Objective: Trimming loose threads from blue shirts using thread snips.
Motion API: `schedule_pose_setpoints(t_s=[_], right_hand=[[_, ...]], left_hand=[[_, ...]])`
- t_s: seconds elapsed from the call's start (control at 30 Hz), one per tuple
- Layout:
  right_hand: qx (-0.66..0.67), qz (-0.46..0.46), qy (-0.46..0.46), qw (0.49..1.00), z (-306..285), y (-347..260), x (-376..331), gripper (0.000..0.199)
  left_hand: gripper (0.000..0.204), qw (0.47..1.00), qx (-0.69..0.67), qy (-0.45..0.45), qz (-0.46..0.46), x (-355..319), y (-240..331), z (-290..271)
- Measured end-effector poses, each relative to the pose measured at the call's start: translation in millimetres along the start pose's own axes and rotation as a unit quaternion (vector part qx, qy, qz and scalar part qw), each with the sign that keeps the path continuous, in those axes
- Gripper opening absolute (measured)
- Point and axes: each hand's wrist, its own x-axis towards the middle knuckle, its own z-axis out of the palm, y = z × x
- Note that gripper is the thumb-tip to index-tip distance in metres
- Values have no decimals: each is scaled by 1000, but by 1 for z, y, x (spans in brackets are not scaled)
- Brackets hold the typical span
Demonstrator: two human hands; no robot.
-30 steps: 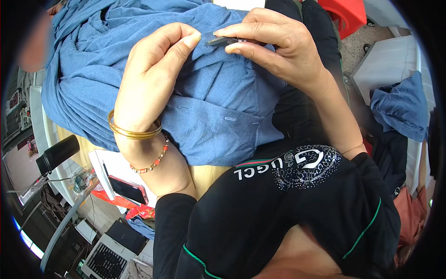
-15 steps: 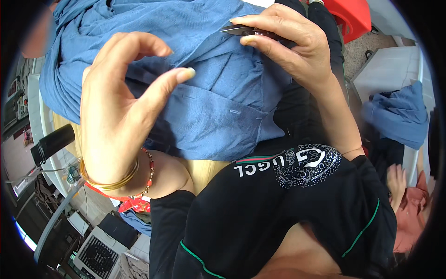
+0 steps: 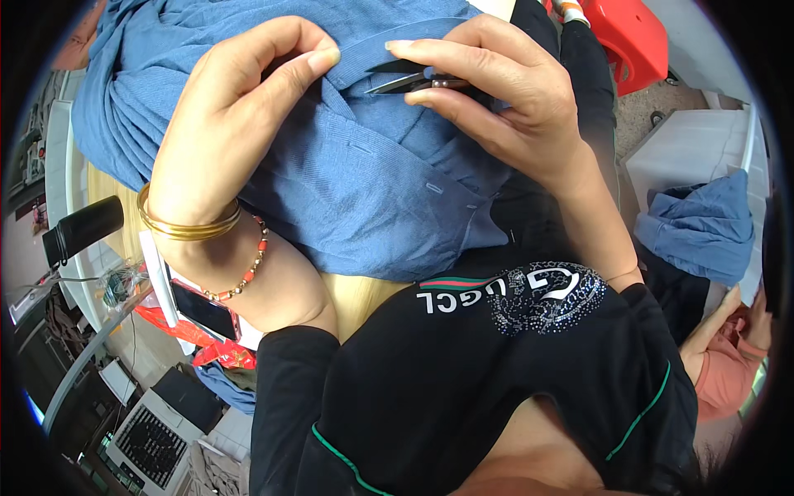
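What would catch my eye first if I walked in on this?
Two bare hands meet over a blue button-up shirt at top centre. The right hand grips small dark metal thread snips; the left hand pinches the fabric beside them. Gold bangles circle the left wrist.

Your blue shirt (image 3: 364, 190): soft matt woven cloth, finely ribbed. Your thread snips (image 3: 413, 81): dark, smooth metal blades with a dull sheen. Bangles (image 3: 188, 225): glossy gold-coloured metal. Counter (image 3: 351, 293): smooth pale wood. Phone (image 3: 205, 309): glossy screen.
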Motion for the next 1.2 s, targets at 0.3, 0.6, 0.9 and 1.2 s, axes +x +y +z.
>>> schedule_pose_setpoints(t_s=[0.3, 0.6, 0.9, 1.2], right_hand=[[-85, 5, 4, 996, 6, -3, 8, 32], [-93, -3, 9, 996, 9, -9, 13, 31], [-93, -5, 10, 996, 11, -7, 13, 28], [7, 62, 19, 998, -3, -10, 7, 30]], left_hand=[[17, 997, -68, 17, -18, 3, -2, 3], [19, 997, -71, 6, -12, 4, -7, -1], [19, 997, -72, 12, -7, 4, -6, 1], [16, 997, -44, -53, 38, -10, 7, -4]])
